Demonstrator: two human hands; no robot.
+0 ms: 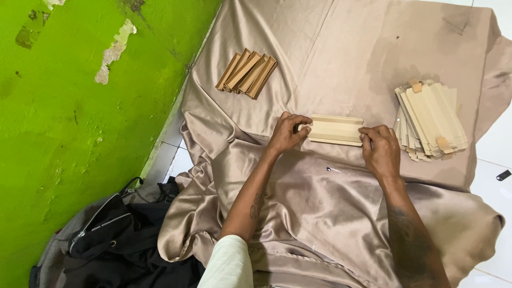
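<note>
Satin cloth point(330, 213) beside green wall point(80, 133)

Glossy, smooth champagne satin cloth point(341, 202) drapes in soft folds under everything. The folded piece point(336, 130) at centre looks like matt pale cardboard, as do the flat blanks point(431, 118) at 3 o'clock; the folded stack point(247, 72) at 11 o'clock is browner. The green wall point(80, 122) is rough, its paint peeling. The black bag point(114, 237) is matt fabric with metal zips.

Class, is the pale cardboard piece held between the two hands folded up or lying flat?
Folded up: the pale cardboard piece shows raised long edges, unlike the flat stack of cut blanks.
</note>
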